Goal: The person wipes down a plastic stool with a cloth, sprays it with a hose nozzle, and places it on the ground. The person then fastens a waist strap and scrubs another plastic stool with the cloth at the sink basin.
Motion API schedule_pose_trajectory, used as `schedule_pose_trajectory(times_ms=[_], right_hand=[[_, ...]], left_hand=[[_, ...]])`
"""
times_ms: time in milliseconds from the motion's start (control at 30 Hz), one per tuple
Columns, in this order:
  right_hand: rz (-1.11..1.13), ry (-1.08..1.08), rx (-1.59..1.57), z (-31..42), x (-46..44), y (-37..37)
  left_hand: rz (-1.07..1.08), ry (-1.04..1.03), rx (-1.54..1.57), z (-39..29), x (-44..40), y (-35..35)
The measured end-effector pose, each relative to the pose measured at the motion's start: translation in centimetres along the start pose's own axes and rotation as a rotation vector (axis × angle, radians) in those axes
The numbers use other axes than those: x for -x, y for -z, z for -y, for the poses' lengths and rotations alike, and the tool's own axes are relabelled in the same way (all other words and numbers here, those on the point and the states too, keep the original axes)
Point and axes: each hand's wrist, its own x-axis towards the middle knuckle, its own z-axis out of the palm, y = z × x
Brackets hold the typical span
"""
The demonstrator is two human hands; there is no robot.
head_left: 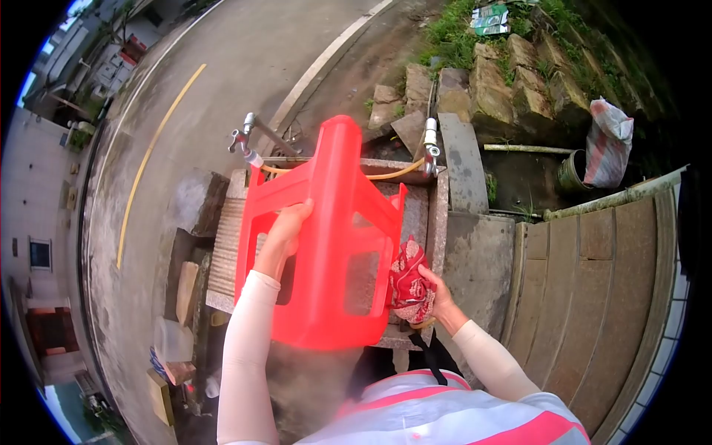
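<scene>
A red plastic stool (324, 282) lies tilted on its side over a stone wash basin (440, 215). My left hand (289, 226) grips the stool at its left side, the fingers reaching round an edge and partly hidden. At the stool's right side, my right hand (437, 291) is closed on a bunched red-and-white patterned cloth (410, 282). The cloth is against the stool's edge there. Much of the basin's inside is hidden behind the stool.
Metal taps stand at the basin's far left (239, 139) and far right (431, 152), with a yellow hose (397, 175) between them. A ribbed stone washboard (227, 256) lies left. Stone slabs (475, 259) and a woven sack (608, 144) are right.
</scene>
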Motion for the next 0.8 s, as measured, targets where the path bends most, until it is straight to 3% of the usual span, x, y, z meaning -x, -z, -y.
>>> schedule_pose_trajectory(times_ms=[67,133,200,267,333,367,533,667,767,800], right_hand=[[0.005,0.018,0.04,0.0,-0.2,-1.2],[0.02,0.005,0.065,-0.2,-0.7,-1.4],[0.07,-0.083,-0.006,-0.5,-0.4,-2.8],[0.104,-0.186,-0.054,-1.2,-0.5,-2.8],[0.083,-0.21,-0.044,-1.9,0.0,-4.4],[0.072,-0.222,-0.04,-2.2,0.2,-5.2],[0.005,-0.207,-0.048,-1.8,0.9,-4.3],[-0.008,0.055,0.018,0.4,1.4,-1.5],[-0.113,0.253,0.487,-1.0,1.6,0.1],[-0.059,0.586,0.839,-2.3,1.0,0.1]], left_hand=[[0.014,-0.003,-0.072,-0.1,3.5,-0.1],[-0.047,0.005,-0.376,0.8,7.6,0.9],[-0.013,0.071,-0.344,2.8,11.7,1.7],[0.036,-0.078,-0.419,7.2,13.8,1.7],[-0.012,-0.004,-1.077,9.5,14.6,-0.2],[0.068,-0.133,-1.314,12.3,14.3,-0.6],[0.032,-0.159,-1.172,19.8,11.3,-1.4],[-0.005,-0.063,-1.019,22.4,11.1,-2.5],[0.012,-0.016,-0.713,24.8,9.7,-4.0],[-0.005,-0.007,-0.67,25.4,9.0,-4.9]])
